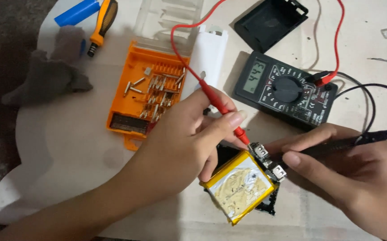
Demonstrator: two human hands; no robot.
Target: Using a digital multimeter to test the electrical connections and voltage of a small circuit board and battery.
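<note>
My left hand (189, 140) pinches a red test probe (220, 106), its tip touching a small circuit board (267, 161) with metal ports. My right hand (358, 178) holds a black test probe (345, 143) pointed at the same board from the right. The board sits at the upper edge of a flat yellow-wrapped battery pack (240, 187) lying on a black casing. Red and black leads run up to a dark multimeter (287, 91) with a lit display behind the hands.
An orange bit case (146, 96) with several metal bits lies open at the upper left. Near it are an orange-handled screwdriver (103, 24), a blue cylinder (76, 12), a grey cloth (50, 71), a white cover (210, 56) and a black lid (270, 22).
</note>
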